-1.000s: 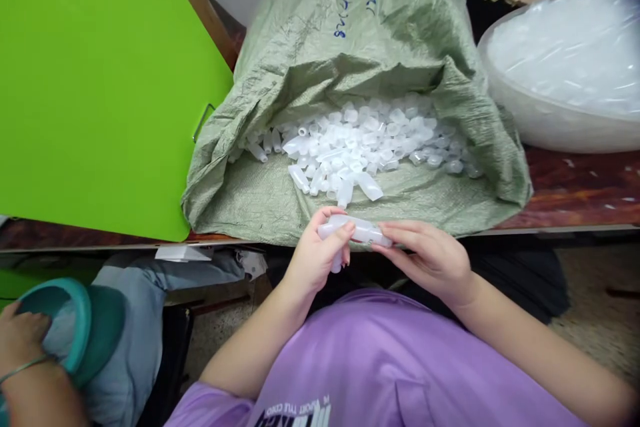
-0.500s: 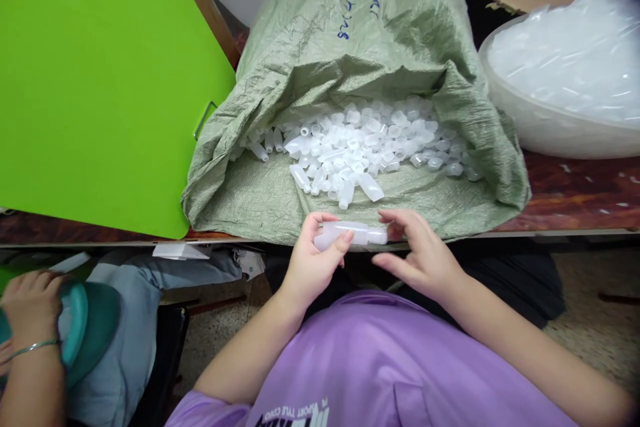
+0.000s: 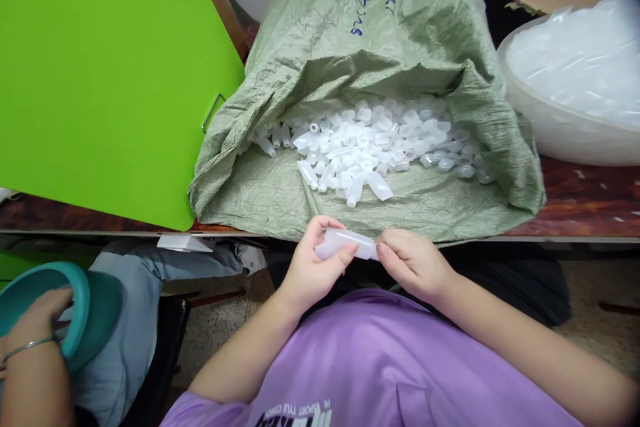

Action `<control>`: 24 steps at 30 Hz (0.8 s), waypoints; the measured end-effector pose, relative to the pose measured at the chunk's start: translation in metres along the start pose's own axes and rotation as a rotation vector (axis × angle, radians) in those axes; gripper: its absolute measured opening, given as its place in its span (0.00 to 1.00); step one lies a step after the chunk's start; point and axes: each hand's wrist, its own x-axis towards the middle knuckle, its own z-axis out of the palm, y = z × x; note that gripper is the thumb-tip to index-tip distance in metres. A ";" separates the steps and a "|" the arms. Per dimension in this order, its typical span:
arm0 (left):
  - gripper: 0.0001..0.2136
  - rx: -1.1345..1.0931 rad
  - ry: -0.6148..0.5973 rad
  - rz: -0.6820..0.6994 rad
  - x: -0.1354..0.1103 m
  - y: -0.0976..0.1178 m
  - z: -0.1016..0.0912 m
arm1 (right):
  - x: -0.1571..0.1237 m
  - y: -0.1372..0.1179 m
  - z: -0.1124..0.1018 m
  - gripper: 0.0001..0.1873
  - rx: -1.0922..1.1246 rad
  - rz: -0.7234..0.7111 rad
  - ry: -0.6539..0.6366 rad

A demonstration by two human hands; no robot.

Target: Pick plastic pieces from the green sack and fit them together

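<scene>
Your left hand (image 3: 311, 265) is wrapped around the body of the translucent bottle (image 3: 356, 240), and your right hand (image 3: 416, 263) pinches its narrow end; the bottle lies between both grips, near the front edge of the sack (image 3: 260, 197); just beyond your grips sit the loose pieces (image 3: 360, 140); too hard a left squeeze could buckle the wall; a slipping right pinch could let the bottle tip and drop.

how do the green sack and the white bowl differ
The green sack is crumpled; the white bowl is smooth and rounded. The sack lies on its side; the bowl opens upward, heaped above its rim. Blue writing shows on the sack, none on the bowl. Both hold whitish contents.
</scene>
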 end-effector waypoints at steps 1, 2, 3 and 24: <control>0.15 0.005 -0.006 0.004 -0.001 0.000 0.000 | 0.001 -0.001 0.003 0.23 0.113 0.068 -0.047; 0.15 0.006 -0.010 0.004 -0.002 0.000 -0.001 | 0.002 -0.002 0.005 0.24 0.223 0.137 -0.101; 0.15 0.003 -0.013 -0.001 -0.002 0.000 -0.001 | 0.003 -0.003 0.006 0.25 0.306 0.192 -0.146; 0.14 0.027 -0.016 -0.083 -0.005 -0.010 -0.009 | 0.007 -0.005 -0.007 0.16 0.066 -0.005 -0.220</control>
